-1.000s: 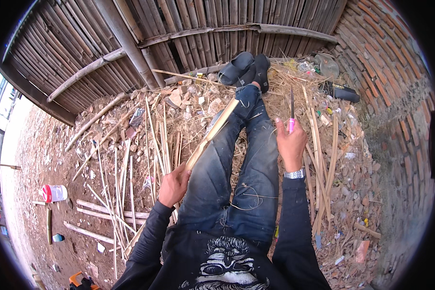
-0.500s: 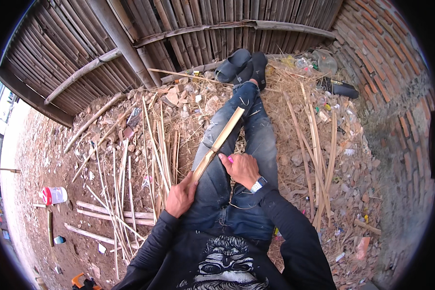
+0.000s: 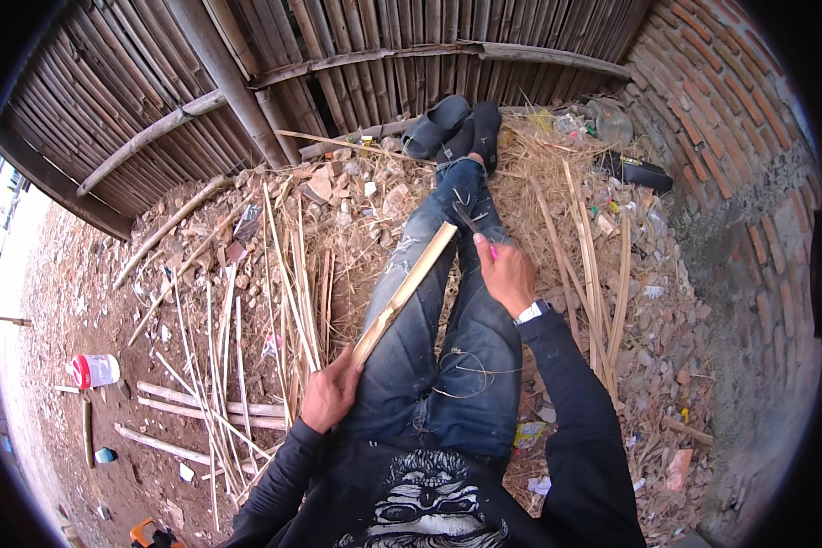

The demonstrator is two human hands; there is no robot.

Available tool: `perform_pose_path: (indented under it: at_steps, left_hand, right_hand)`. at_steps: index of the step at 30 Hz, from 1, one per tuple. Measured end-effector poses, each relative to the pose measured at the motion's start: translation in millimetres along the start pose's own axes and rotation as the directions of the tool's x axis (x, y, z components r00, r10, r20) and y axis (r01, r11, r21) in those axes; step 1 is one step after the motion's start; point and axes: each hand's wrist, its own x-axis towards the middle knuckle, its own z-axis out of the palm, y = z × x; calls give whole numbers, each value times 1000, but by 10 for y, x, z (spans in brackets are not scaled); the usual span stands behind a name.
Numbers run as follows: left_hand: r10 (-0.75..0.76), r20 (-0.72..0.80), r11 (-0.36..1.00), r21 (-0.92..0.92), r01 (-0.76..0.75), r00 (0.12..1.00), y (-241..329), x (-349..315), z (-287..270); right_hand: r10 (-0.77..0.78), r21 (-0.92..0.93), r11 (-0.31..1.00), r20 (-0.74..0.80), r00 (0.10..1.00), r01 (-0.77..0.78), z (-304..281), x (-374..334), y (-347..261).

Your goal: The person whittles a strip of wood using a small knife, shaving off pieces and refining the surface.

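A split bamboo strip (image 3: 406,292) lies slantwise above my jeans, its pale inner face up, with a knot about midway. My left hand (image 3: 331,393) is closed around its near end. Beyond the strip's far end, my right hand (image 3: 507,276) is wrapped round the pink handle of a knife (image 3: 467,217). The dark blade points away to the upper left, close to the strip's tip but apart from it. A thin curled shaving (image 3: 470,374) rests on my thighs (image 3: 484,338).
Long bamboo strips lie on the ground to the left (image 3: 292,283) and right (image 3: 594,274). Thicker poles (image 3: 205,404) and a white-and-red bucket (image 3: 96,371) are farther left. A bamboo wall (image 3: 384,82) stands ahead, a brick wall (image 3: 731,137) at the right.
My right hand with the knife has moved away from me, from the strip's middle to beyond its far end. The strip has shifted slightly toward me; my left hand still grips it.
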Motion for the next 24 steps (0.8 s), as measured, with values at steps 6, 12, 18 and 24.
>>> perform_pose_path:
  at_steps: [6,12,18,24]
  left_hand:
    - [-22,2,1000,21,22,1000,156,51,-37]
    - [85,-74,996,-22,-87,994,-288,-188,54]
    - [42,-119,978,206,-16,992,2,-125,14]
    - [65,-72,969,244,-46,995,66,-73,-33]
  right_hand:
    - [-213,32,977,266,940,212,445,-749,-433]
    - [126,18,992,-45,991,-126,266,239,378]
    - [-155,225,967,151,976,119,39,-316,-347]
    - [-309,-5,946,285,908,324,265,-816,-574]
